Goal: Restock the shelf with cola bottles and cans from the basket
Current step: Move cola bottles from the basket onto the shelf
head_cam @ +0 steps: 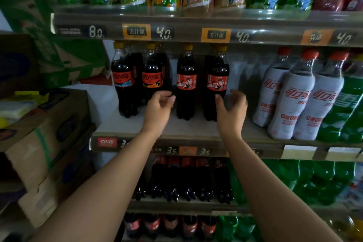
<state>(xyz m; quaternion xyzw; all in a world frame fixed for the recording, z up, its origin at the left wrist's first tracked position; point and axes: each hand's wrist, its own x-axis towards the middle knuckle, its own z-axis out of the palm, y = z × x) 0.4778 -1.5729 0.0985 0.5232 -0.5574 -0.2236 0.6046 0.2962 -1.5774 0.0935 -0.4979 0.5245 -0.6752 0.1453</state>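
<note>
Partway through restocking, we are reaching into the cola row with nothing in either hand.

We are hovering our left hand and right hand, each grip loosely curled and empty, beside two cola bottles standing upright on the middle shelf. These are glossy ribbed plastic with yellow caps and red labels. Gaps are showing behind and to the right; neither basket nor cans are showing here.
</note>
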